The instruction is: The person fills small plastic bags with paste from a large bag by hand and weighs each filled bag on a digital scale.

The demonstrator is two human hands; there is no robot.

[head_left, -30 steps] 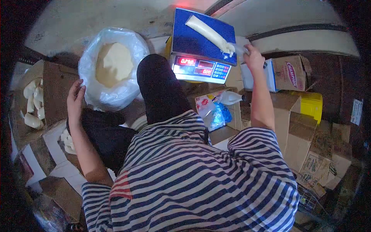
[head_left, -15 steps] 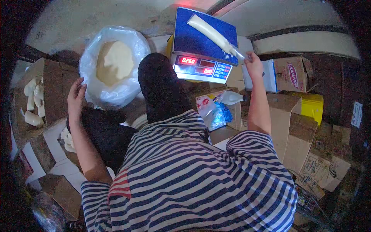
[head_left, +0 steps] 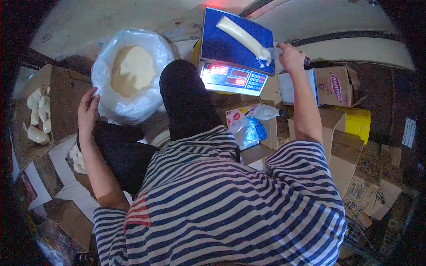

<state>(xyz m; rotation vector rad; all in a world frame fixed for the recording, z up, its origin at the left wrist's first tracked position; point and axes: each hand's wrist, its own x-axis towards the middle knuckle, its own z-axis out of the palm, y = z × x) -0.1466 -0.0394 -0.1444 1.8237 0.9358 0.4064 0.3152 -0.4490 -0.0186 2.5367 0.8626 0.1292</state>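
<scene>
Head view: packed bags [head_left: 44, 105] lie boxed beyond the loosely spread left hand [head_left: 88, 108], while the right hand [head_left: 290, 58] grips clear plastic [head_left: 276, 52] at a filled, seemingly untied tube [head_left: 242, 36].

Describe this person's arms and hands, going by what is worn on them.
Both the left hand and right hand are gloveless, with no ring, watch or bracelet discernible. The forearms are uncovered. The navy-and-white striped short fabric sleeves end around the elbows; a red-and-white striped fabric patch shows beside the left one.
</scene>
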